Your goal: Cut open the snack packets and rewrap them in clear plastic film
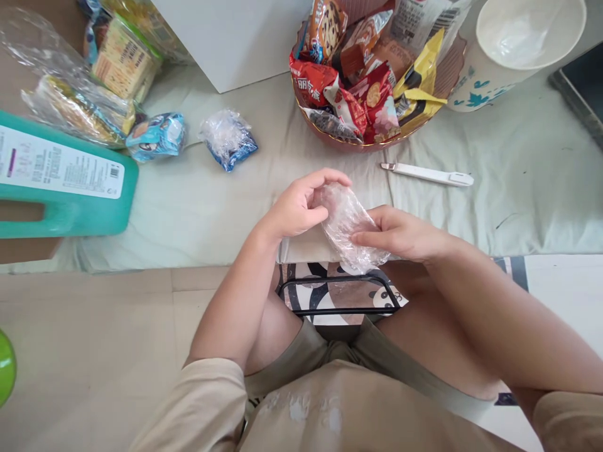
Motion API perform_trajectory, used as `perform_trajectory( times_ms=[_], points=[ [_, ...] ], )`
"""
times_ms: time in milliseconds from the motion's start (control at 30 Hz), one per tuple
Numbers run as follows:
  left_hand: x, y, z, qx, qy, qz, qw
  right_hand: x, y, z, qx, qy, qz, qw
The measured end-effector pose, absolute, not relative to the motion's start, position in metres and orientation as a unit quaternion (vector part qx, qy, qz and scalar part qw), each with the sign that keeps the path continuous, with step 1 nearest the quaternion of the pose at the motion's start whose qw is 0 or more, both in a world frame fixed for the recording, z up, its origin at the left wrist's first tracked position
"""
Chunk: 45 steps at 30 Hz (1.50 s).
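My left hand [296, 207] and my right hand [400, 235] both grip a small packet in clear plastic wrap [346, 226], held over the front edge of the table. The left fingers curl round its upper end, and the right fingers pinch its lower side. What is inside the wrap looks pale pink; I cannot make it out. Below the packet, between my knees, sits a small bin with a black wire rim [339, 295] and a panda-print liner.
A basket of snack packets [367, 81] stands behind my hands. A white utility knife [426, 174] lies to its right front, beside a white bowl [527, 31]. A teal jug [61, 182], biscuit bags [89, 88] and two small wrappers [228, 138] lie left.
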State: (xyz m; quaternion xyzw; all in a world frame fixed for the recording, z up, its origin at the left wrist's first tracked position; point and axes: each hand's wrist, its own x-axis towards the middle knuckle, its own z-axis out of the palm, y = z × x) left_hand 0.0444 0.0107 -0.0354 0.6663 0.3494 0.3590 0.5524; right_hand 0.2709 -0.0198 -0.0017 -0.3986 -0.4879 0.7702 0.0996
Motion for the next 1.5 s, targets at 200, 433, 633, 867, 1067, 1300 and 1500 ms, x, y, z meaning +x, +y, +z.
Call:
perform_trajectory(
  times_ms=[200, 433, 633, 867, 1067, 1300, 1500],
  points=[
    [0.050, 0.005, -0.040, 0.724, 0.437, 0.467, 0.258, 0.268, -0.019, 0.000, -0.439, -0.512, 0.722, 0.154],
    [0.073, -0.006, -0.042, 0.787, 0.319, 0.434, 0.302, 0.267, -0.019, -0.005, -0.385, -0.569, 0.684, 0.247],
    [0.074, -0.005, -0.038, 0.729, 0.379, 0.426, 0.378, 0.268, -0.017, -0.009, -0.362, -0.545, 0.692, 0.305],
    [0.070, -0.003, -0.044, 0.679, 0.433, 0.428, 0.410, 0.270, -0.016, -0.011, -0.404, -0.527, 0.682, 0.307],
    [0.070, -0.004, -0.040, 0.682, 0.416, 0.373, 0.472, 0.269, -0.017, -0.011, -0.418, -0.540, 0.642, 0.348],
    [0.070, -0.002, -0.042, 0.684, 0.417, 0.364, 0.475, 0.270, -0.018, -0.010, -0.427, -0.533, 0.629, 0.371],
    [0.069, 0.001, -0.052, 0.648, 0.429, 0.481, 0.407, 0.268, -0.018, -0.009, -0.493, -0.575, 0.545, 0.358]
  ],
)
